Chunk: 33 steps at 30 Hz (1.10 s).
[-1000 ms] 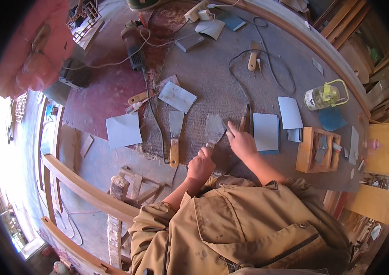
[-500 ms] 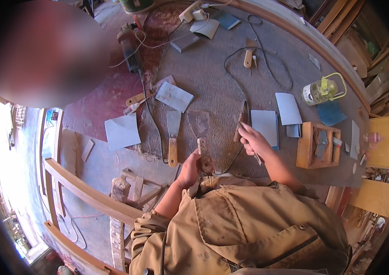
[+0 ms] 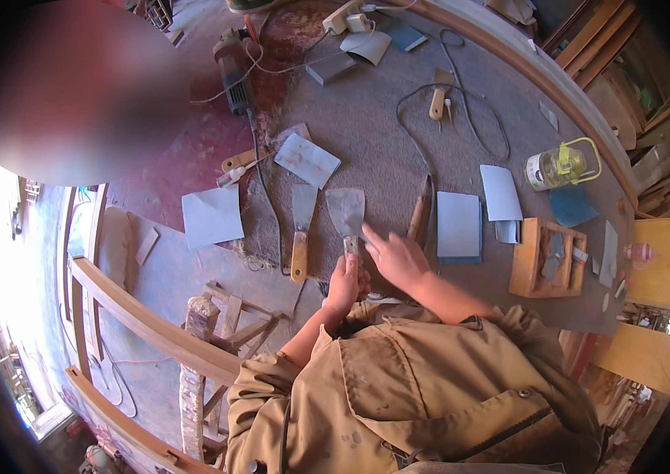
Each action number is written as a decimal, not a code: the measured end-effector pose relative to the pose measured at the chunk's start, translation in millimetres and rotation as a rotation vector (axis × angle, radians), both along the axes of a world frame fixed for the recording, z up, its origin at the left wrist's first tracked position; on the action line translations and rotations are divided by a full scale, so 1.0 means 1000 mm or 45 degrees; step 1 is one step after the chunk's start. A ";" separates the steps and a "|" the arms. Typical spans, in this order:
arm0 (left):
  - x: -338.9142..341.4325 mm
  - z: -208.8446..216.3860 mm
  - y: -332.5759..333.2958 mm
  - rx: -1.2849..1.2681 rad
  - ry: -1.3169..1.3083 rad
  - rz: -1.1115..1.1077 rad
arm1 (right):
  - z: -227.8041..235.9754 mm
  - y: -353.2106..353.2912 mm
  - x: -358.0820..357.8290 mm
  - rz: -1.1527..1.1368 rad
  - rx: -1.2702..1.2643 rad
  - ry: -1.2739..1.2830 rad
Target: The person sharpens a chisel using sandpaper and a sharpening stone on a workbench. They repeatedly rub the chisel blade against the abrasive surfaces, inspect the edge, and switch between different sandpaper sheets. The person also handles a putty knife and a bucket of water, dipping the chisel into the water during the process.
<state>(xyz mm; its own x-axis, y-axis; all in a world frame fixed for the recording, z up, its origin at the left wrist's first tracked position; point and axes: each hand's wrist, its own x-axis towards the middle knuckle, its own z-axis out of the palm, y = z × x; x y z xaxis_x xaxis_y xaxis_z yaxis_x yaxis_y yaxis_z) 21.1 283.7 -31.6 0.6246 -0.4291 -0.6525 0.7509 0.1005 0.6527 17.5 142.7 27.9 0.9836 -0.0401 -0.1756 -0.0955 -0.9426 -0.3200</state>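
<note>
My left hand (image 3: 344, 286) is closed around the handle of a putty knife (image 3: 346, 210), its wide, stained metal blade pointing away from me. My right hand (image 3: 398, 261) is beside it, index finger stretched toward the blade's right edge and other fingers partly bent; I see nothing held in it. Just beyond that hand lies a knife-like tool (image 3: 417, 217) with a wooden handle and dark pointed tip. Left of the held putty knife, another putty knife (image 3: 300, 251) with a wooden handle lies on the worktable (image 3: 382, 158).
Sandpaper sheets (image 3: 459, 225) lie about the table. A wooden box (image 3: 526, 261) and a bottle (image 3: 544, 171) with a yellow-green handle stand right. An angle grinder (image 3: 234, 75), its cord and a power strip (image 3: 343, 17) lie farther back. Wooden frame pieces (image 3: 153, 320) stand left.
My right hand has left the wooden-handled tool, moving left to the putty knife's blade. My left hand has raised the putty knife slightly, and its blade has turned. The view has shifted a little.
</note>
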 end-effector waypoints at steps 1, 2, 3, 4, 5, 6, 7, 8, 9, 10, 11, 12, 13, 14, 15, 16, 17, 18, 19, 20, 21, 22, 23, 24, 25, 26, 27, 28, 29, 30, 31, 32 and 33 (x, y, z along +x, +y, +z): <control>-0.001 0.000 -0.001 0.006 0.026 -0.008 | -0.003 -0.001 0.014 -0.038 0.073 -0.009; 0.001 0.002 -0.001 0.016 0.045 -0.015 | -0.013 -0.003 0.026 -0.044 0.073 -0.071; 0.002 0.003 0.000 0.026 0.063 -0.022 | -0.020 -0.004 0.033 -0.051 0.074 -0.134; 0.002 0.005 -0.001 0.028 0.056 -0.020 | -0.021 -0.007 0.026 -0.047 0.074 -0.091; 0.001 0.006 0.000 0.037 0.050 -0.007 | -0.010 -0.005 0.017 -0.031 0.082 -0.046; 0.002 0.007 0.001 0.042 0.046 -0.001 | -0.003 -0.005 0.005 -0.022 0.085 -0.001; 0.004 0.008 0.002 0.046 0.031 -0.015 | -0.003 -0.006 -0.009 0.007 0.099 0.067; 0.003 0.008 0.002 0.048 0.024 -0.030 | -0.003 -0.005 -0.007 0.006 0.104 0.071; 0.002 0.007 0.002 0.051 0.017 -0.045 | -0.003 -0.004 -0.002 0.004 0.109 0.076; 0.002 0.007 0.001 0.064 0.005 -0.051 | -0.007 -0.003 0.016 -0.017 0.137 -0.037; 0.002 0.006 0.000 0.066 0.004 -0.067 | -0.016 -0.003 0.038 -0.056 0.171 -0.151; 0.003 0.007 0.000 0.068 0.000 -0.082 | -0.025 -0.002 0.057 -0.071 0.159 -0.196; 0.003 0.007 0.000 0.070 -0.004 -0.097 | -0.026 -0.003 0.053 -0.061 0.152 -0.165; 0.003 0.005 0.004 0.058 0.001 -0.101 | -0.025 -0.003 0.047 -0.042 0.141 -0.136; 0.001 0.003 0.005 0.041 -0.002 -0.093 | -0.021 -0.005 0.042 -0.010 0.126 -0.114; 0.003 0.001 0.006 0.025 -0.005 -0.085 | -0.012 -0.007 0.029 0.045 0.100 -0.040; 0.002 0.000 0.006 0.022 0.011 -0.084 | -0.010 -0.006 0.028 0.041 0.111 -0.023; 0.002 -0.001 0.006 0.021 0.027 -0.083 | -0.009 -0.006 0.029 0.039 0.122 -0.005; 0.002 -0.002 0.005 0.020 0.044 -0.080 | -0.009 -0.005 0.030 0.036 0.133 0.013; 0.002 0.000 0.004 0.031 0.050 -0.086 | -0.013 -0.003 0.046 0.042 0.172 -0.097; 0.004 0.002 0.003 0.047 0.050 -0.087 | -0.020 -0.004 0.057 0.052 0.187 -0.099; 0.005 0.003 0.002 0.063 0.050 -0.088 | -0.028 -0.006 0.065 0.061 0.201 -0.101; 0.002 0.004 0.005 0.070 0.068 -0.094 | -0.032 -0.004 0.067 0.078 0.218 -0.100; 0.002 0.004 0.006 0.069 0.076 -0.090 | -0.027 -0.006 0.061 0.114 0.191 -0.046; 0.004 0.003 0.006 0.067 0.084 -0.086 | -0.017 -0.011 0.044 0.150 0.163 0.007; 0.004 0.004 0.006 0.070 0.073 -0.084 | -0.011 -0.015 0.035 0.185 0.138 0.067; 0.005 0.005 0.005 0.072 0.063 -0.082 | -0.009 -0.013 0.040 0.169 0.154 0.051; 0.005 0.007 0.004 0.075 0.053 -0.079 | -0.007 -0.009 0.050 0.152 0.171 0.036; 0.003 0.008 0.004 0.077 0.048 -0.086 | -0.008 -0.004 0.059 0.125 0.187 0.026; 0.003 0.008 0.004 0.076 0.056 -0.089 | -0.018 -0.001 0.080 0.140 0.219 -0.014; 0.004 0.007 0.005 0.074 0.065 -0.092 | -0.018 -0.003 0.077 0.144 0.239 -0.010; 0.006 0.007 0.005 0.069 0.071 -0.082 | -0.016 -0.006 0.078 0.161 0.255 -0.008; 0.006 0.005 0.007 0.037 0.080 -0.073 | -0.014 -0.010 0.078 0.179 0.271 -0.006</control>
<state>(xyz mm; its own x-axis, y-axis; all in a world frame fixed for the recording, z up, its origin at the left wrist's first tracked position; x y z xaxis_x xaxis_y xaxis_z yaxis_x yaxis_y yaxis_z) 27.2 290.7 -26.2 0.5566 -0.4437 -0.7024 0.7947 0.0378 0.6058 95.8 132.7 14.2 0.9778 0.1342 -0.1610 0.0333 -0.8579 -0.5128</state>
